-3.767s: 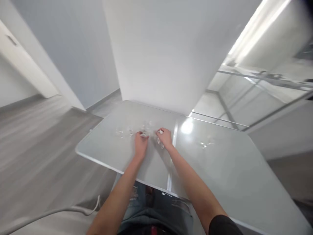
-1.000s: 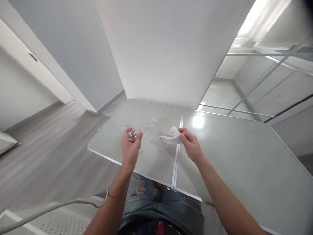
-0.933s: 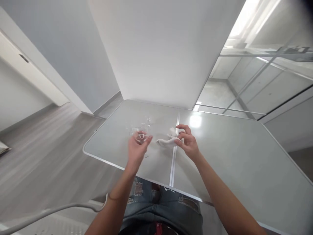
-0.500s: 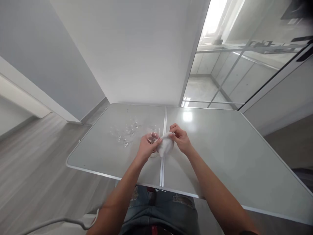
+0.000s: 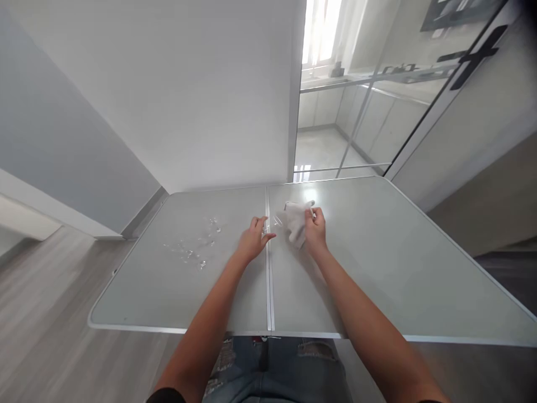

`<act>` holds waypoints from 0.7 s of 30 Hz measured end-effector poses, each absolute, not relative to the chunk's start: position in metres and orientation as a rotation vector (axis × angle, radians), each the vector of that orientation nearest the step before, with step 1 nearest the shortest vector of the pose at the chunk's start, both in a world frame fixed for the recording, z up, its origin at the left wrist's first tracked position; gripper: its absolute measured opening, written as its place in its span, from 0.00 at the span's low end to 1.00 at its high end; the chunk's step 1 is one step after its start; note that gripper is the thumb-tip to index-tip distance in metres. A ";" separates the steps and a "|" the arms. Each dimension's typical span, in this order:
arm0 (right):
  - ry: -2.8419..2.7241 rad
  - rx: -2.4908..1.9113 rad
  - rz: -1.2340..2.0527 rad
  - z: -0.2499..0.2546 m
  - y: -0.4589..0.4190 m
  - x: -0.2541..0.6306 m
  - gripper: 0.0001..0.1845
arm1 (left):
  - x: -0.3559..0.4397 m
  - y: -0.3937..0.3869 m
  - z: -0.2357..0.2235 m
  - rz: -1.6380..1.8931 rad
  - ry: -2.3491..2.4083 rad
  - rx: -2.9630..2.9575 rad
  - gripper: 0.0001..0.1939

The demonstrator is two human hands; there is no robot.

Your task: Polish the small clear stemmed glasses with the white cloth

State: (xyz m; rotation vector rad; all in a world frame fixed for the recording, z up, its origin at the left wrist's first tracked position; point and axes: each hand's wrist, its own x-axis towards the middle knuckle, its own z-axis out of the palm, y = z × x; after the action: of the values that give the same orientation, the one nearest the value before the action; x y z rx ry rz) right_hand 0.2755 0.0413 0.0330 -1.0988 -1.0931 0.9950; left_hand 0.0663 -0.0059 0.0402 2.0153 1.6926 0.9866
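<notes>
My left hand (image 5: pixel 253 240) curves its fingers and thumb around one end of a clear drinking glass (image 5: pixel 277 220). The glass is tilted over sideways, and its far end points toward the cloth. Its outline is faint against the tabletop. In my right hand (image 5: pixel 315 228) a white cloth (image 5: pixel 295 221) is pinched at its edge and hangs in loose folds. Cloth and glass are close together; whether they touch I cannot tell.
Several clear, glassy objects (image 5: pixel 203 263) stand on the left half of the grey folding table (image 5: pixel 377 268); their shapes are hard to make out. A metal seam (image 5: pixel 269 280) divides the tabletop. Behind it are a white wall (image 5: pixel 210 112) and a glass-paned door (image 5: pixel 356 123).
The glass has gone from upright to tilted sideways in my left hand. My right hand has drawn the cloth away to the right, and the cloth has spread open. The view has shifted.
</notes>
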 end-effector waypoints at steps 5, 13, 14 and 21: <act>-1.497 -1.060 0.770 0.037 0.026 0.264 0.17 | 0.065 0.000 0.012 1.079 1.815 2.174 0.26; -1.555 -0.949 1.222 0.030 0.025 0.261 0.18 | 0.053 0.000 -0.002 1.231 1.783 2.205 0.23; -1.592 -0.890 1.304 0.032 0.025 0.264 0.20 | 0.052 0.000 -0.003 1.201 1.749 2.241 0.23; -1.674 -0.762 1.456 0.046 0.026 0.277 0.39 | 0.057 0.000 -0.005 1.143 1.612 2.241 0.24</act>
State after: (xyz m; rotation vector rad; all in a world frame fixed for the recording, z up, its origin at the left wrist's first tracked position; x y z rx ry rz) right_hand 0.2771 0.0258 0.0456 -0.7620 -1.6736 1.4561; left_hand 0.0570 0.0001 -0.0049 2.2414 1.6118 1.1431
